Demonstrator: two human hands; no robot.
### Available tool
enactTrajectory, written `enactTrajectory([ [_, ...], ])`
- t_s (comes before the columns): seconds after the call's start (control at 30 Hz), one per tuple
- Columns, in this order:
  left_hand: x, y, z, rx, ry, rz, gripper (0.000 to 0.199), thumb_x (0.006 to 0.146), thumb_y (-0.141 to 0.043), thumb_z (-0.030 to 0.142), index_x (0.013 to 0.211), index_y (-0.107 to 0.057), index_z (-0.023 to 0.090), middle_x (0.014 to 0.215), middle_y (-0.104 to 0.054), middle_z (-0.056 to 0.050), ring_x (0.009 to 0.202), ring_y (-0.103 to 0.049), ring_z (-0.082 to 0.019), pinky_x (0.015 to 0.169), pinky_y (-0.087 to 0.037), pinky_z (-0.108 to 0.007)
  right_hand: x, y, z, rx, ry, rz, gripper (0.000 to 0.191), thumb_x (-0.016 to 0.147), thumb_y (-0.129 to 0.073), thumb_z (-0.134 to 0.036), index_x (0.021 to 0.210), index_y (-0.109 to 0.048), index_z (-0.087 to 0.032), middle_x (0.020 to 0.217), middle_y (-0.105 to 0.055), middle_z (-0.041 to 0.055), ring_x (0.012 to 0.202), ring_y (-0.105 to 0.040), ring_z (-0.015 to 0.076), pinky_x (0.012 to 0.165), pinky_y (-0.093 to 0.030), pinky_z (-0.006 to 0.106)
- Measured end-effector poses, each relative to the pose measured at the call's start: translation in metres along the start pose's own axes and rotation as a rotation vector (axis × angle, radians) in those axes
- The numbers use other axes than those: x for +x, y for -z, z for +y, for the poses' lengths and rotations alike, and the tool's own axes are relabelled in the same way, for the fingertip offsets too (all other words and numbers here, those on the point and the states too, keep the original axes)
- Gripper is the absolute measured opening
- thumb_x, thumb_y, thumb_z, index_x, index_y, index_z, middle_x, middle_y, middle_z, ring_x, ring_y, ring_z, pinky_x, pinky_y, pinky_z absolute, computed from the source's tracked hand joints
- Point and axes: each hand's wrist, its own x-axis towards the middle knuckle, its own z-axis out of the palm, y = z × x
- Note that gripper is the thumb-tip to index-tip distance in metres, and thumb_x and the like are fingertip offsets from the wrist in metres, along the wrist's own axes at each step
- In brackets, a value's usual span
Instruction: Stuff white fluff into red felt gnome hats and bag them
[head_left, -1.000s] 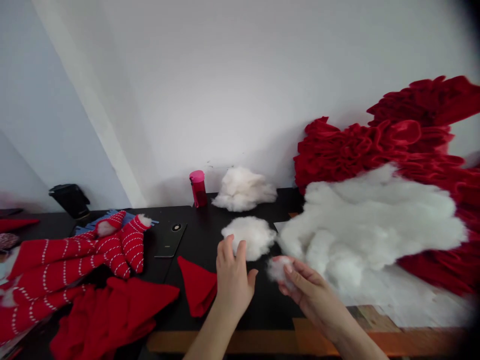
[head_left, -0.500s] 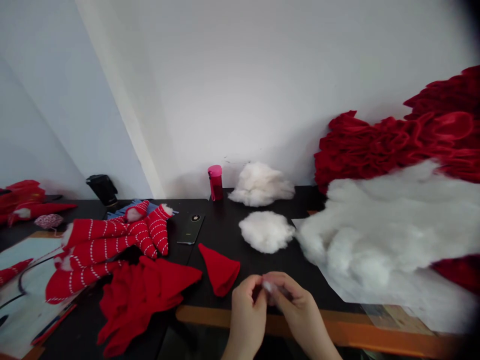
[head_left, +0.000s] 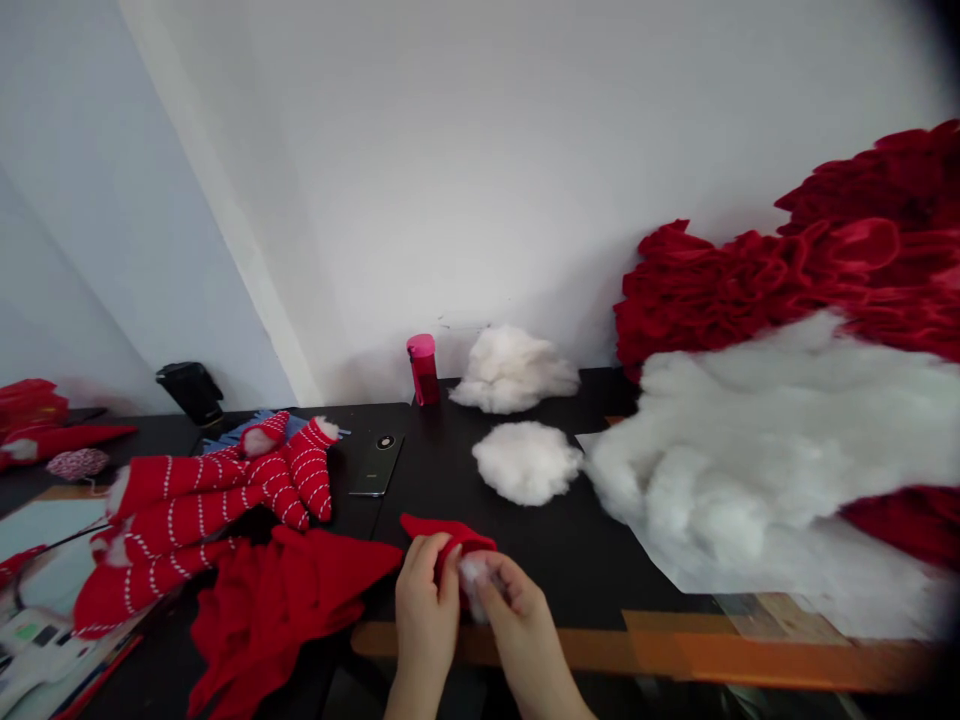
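My left hand (head_left: 426,620) grips a small red felt cone (head_left: 450,535) near the front of the black table. My right hand (head_left: 517,625) is right beside it, its fingers pinching a tuft of white polyester stuffing (head_left: 474,585) against the cone's open end. How far the tuft sits inside is hidden by my fingers. Beyond my hands lies a round ball of white stuffing (head_left: 526,463), and a looser mound of it (head_left: 512,370) sits at the back.
A large sheet of white batting (head_left: 750,450) and ruffled red fabric (head_left: 750,280) fill the right side. Left of my hands lie red felt pieces (head_left: 285,600), red-and-white striped stuffed shapes (head_left: 217,500), a phone (head_left: 375,465) and a pink-lidded bottle (head_left: 424,370).
The red felt cone has been lifted from the table into my hands. My hands have moved left, and the tuft that they pinched together now sits at the cone's open end.
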Motion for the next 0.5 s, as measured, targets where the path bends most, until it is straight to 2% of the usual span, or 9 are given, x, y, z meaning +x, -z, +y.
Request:
enactTrajectory([
  [0.07,-0.008,0.003,0.014,-0.104,-0.041,-0.029,0.017,0.089,-0.044,0.025,0.086,-0.061,0.022,0.082,-0.064,-0.005,0.079,-0.061,-0.02,0.072,-0.049,-0.03,0.002,-0.006,0.004,-0.066,0.069,0.011,0.017,0.075,-0.06,-0.034,0.071,-0.065,-0.018,0.07,-0.064,0.0039,0.068,-0.058,0.019,0.065,-0.047,0.029],
  [0.17,-0.021,0.003,0.033,-0.332,-0.126,-0.168,0.016,0.088,-0.048,0.023,0.08,-0.062,0.023,0.079,-0.064,-0.004,0.075,-0.06,-0.019,0.07,-0.048,-0.028,0.01,-0.002,0.004,-0.061,0.089,-0.002,0.02,0.071,-0.056,-0.03,0.055,-0.059,-0.019,0.056,-0.059,0.0017,0.056,-0.055,0.0177,0.053,-0.046,0.028],
  [0.23,-0.03,-0.001,0.039,-0.449,-0.121,-0.202,0.015,0.086,-0.052,0.023,0.074,-0.062,0.023,0.074,-0.061,-0.003,0.07,-0.058,-0.017,0.067,-0.046,-0.027,0.014,0.005,0.002,-0.041,0.096,-0.012,0.017,0.072,-0.054,-0.028,0.061,-0.064,-0.02,0.062,-0.063,0.0027,0.059,-0.058,0.0193,0.054,-0.049,0.029],
  [0.27,-0.033,-0.003,0.039,-0.485,-0.081,-0.156,0.016,0.085,-0.055,0.025,0.071,-0.062,0.023,0.072,-0.059,-0.002,0.068,-0.057,-0.017,0.065,-0.045,-0.027,0.015,0.009,0.001,-0.038,0.106,-0.008,0.015,0.072,-0.056,-0.028,0.065,-0.067,-0.021,0.068,-0.066,0.0038,0.065,-0.061,0.0215,0.059,-0.051,0.031],
  [0.33,-0.037,-0.009,0.038,-0.571,0.096,0.058,0.014,0.079,-0.063,0.033,0.069,-0.061,0.023,0.076,-0.058,-0.002,0.073,-0.056,-0.017,0.068,-0.045,-0.027,0.015,0.017,0.003,-0.038,0.121,0.005,0.013,0.072,-0.061,-0.031,0.074,-0.07,-0.022,0.078,-0.07,0.0068,0.079,-0.064,0.0269,0.068,-0.054,0.036],
  [0.4,-0.036,-0.014,0.037,-0.773,0.36,0.262,0.024,0.072,-0.07,0.042,0.085,-0.062,0.023,0.092,-0.06,-0.004,0.088,-0.058,-0.02,0.078,-0.047,-0.03,0.013,0.022,0.01,-0.037,0.116,0.011,0.018,0.072,-0.065,-0.038,0.078,-0.072,-0.022,0.08,-0.071,0.0094,0.084,-0.065,0.031,0.07,-0.055,0.039],
  [0.43,-0.032,-0.016,0.038,-0.918,0.496,0.293,0.036,0.07,-0.071,0.046,0.095,-0.06,0.023,0.1,-0.061,-0.005,0.096,-0.059,-0.022,0.082,-0.048,-0.032,0.012,0.021,0.016,-0.037,0.111,0.009,0.021,0.072,-0.065,-0.041,0.078,-0.072,-0.023,0.078,-0.071,0.0098,0.082,-0.066,0.0318,0.069,-0.056,0.04],
  [0.5,-0.024,-0.017,0.041,-1.194,0.69,0.227,0.047,0.07,-0.07,0.049,0.106,-0.056,0.022,0.103,-0.064,-0.007,0.099,-0.061,-0.023,0.085,-0.049,-0.035,0.01,0.015,0.029,-0.038,0.108,-0.008,0.022,0.074,-0.064,-0.044,0.081,-0.073,-0.025,0.079,-0.071,0.0084,0.081,-0.067,0.0315,0.07,-0.057,0.041],
])
